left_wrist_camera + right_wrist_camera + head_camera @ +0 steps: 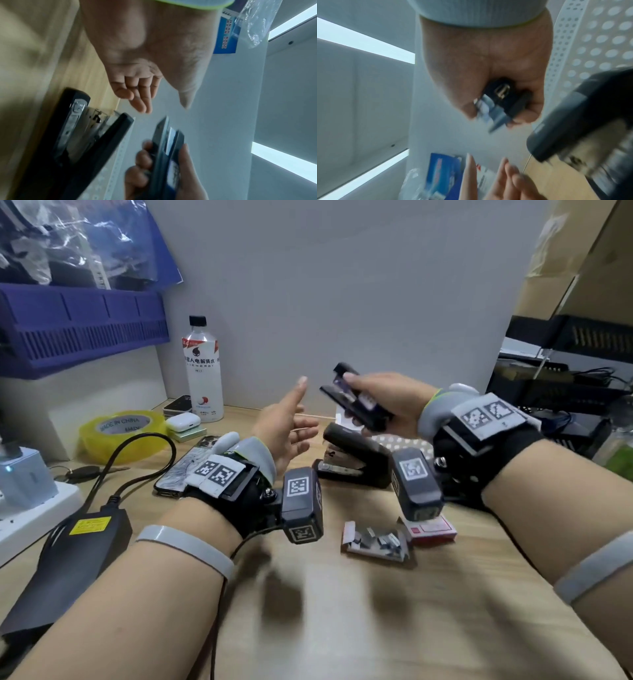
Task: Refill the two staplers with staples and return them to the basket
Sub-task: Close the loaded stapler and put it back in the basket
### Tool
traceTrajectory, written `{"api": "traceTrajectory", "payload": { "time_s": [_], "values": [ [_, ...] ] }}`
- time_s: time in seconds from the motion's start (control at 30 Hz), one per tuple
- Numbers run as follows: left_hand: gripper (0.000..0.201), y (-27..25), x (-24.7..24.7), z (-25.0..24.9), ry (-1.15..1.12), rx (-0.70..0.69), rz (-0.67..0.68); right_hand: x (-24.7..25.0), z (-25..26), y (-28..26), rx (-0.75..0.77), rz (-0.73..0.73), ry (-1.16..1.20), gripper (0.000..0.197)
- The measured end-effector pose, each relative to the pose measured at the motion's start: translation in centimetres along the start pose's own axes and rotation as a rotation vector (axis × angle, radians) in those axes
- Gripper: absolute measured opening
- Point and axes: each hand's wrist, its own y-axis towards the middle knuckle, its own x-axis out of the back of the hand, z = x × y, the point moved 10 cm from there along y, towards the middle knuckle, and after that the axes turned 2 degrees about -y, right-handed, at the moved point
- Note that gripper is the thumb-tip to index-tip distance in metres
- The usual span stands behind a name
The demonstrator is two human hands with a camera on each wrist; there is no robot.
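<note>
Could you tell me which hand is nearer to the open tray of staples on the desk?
Right. The right hand, gripping a small stapler, is raised behind the staple tray; the open left hand is farther left.

On my left hand [284, 426] and right hand [387, 402] I see grey knit cuffs edged in lime, black wrist mounts topped with white plates of square black-and-white markers, boxy dark cameras bolted on by visible screws, grey forearm bands, and a thin black cable trailing from the left.
</note>
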Motion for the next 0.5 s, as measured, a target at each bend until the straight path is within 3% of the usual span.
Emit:
{"api": "traceTrajectory", "payload": {
  "time_s": [0.07,0.13,0.2,0.27,0.37,0.5],
  "values": [
    [0.046,0.8,0.8,0.6,0.049,0.010,-0.037,2.7,-0.4,2.4,-0.065,-0.160,0.037,0.019],
    [0.035,1.9,1.1,1.8,0.141,0.019,-0.016,4.1,-1.6,4.8,-0.160,-0.220,0.089,0.009],
    [0.046,2.6,1.1,3.1,0.222,0.020,0.052,4.6,-3.8,7.0,-0.268,-0.221,0.061,0.006],
    [0.058,3.1,0.3,4.2,0.225,0.020,0.175,5.2,-5.2,10.5,-0.280,-0.179,-0.123,0.010],
    [0.050,2.9,-1.1,5.1,0.171,-0.001,0.327,5.7,-6.9,14.7,-0.276,-0.121,-0.330,0.017],
    [0.034,3.3,-1.5,5.2,0.116,-0.092,0.336,3.2,-5.6,13.7,-0.250,-0.077,-0.412,0.011]
  ]
}}
